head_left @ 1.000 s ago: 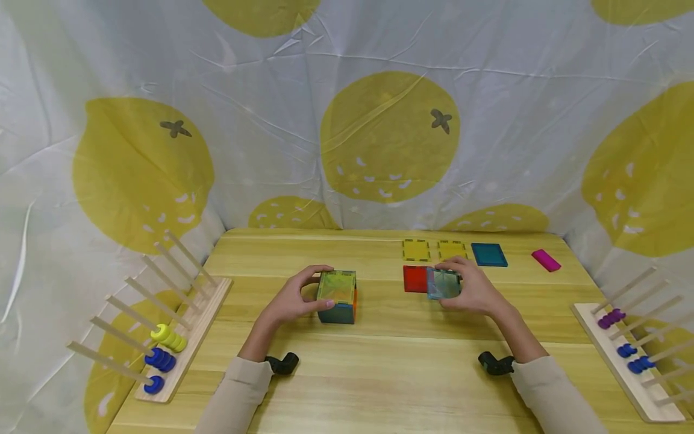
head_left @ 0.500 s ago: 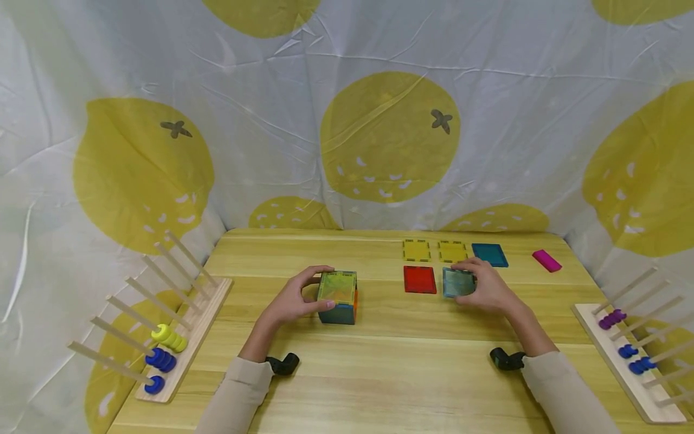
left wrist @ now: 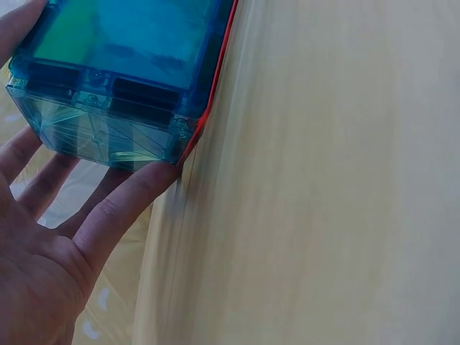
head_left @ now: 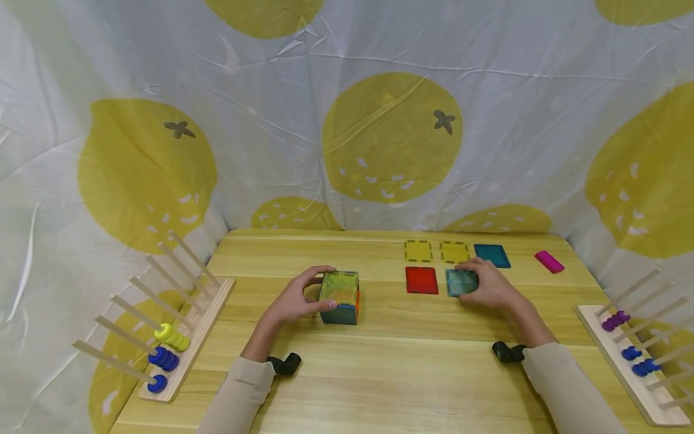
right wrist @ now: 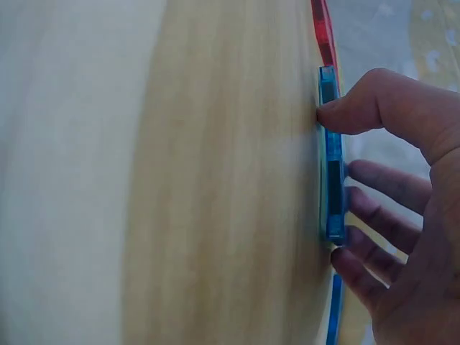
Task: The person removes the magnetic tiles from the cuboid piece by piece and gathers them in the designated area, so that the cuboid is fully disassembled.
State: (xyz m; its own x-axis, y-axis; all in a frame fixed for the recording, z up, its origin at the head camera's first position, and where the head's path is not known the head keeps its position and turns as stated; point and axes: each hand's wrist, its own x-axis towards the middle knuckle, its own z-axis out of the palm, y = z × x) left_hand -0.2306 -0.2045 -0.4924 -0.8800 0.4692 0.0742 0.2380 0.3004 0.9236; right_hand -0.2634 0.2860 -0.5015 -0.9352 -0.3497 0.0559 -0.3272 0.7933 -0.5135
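My left hand [head_left: 287,300] grips a box built of magnetic tiles [head_left: 340,313], thumb at the near side and fingers at the far side. Its top is yellow, its front blue, and its right side orange-red. The left wrist view shows the box's blue face [left wrist: 129,47] with fingertips against its edges. Further right, my right hand [head_left: 490,286] pinches a pale blue square magnetic tile [head_left: 459,283] between thumb and fingers. Seen edge-on in the right wrist view, that tile [right wrist: 333,165] is at the tabletop. A red tile [head_left: 422,280] lies just left of it.
Behind lie two yellow tiles [head_left: 418,251], a dark blue tile [head_left: 492,255] and a magenta block [head_left: 550,261]. Wooden peg racks with coloured rings stand at the left [head_left: 200,325] and right [head_left: 623,355] table edges. A lemon-print curtain [head_left: 265,138] hangs behind.
The right hand has carried the pale blue tile rightward from over the red tile's edge and down to the table. The left hand and the box have stayed put.
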